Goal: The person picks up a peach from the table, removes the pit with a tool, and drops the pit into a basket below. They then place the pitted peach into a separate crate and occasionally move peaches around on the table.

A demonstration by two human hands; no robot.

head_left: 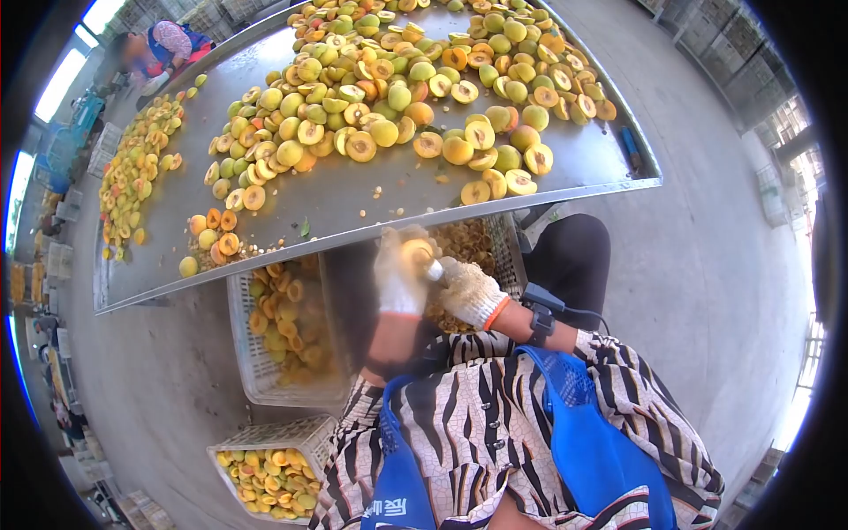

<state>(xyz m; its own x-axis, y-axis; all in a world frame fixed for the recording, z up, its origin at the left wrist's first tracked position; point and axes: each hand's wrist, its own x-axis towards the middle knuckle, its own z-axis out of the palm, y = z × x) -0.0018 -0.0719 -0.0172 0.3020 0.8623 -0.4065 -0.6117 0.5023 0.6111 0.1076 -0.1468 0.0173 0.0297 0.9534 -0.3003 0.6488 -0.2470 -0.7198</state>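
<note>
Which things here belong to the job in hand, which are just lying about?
Likely job: fruit in left hand; white item by right hand; fruit heap on table; crate of fruit halves.
Apparently lying about: green leaf; blue item at table's corner.

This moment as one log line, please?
left hand: holding apricot | right hand: small white item, unclear | metal table: apricot halves

Single head-worn view through a wide, round-edged lens, facing forward and steeply down. The wearer's striped shirt lies nearest, along the lower edge; the left hand and right hand occupy the middle distance, the metal table beyond them.
</note>
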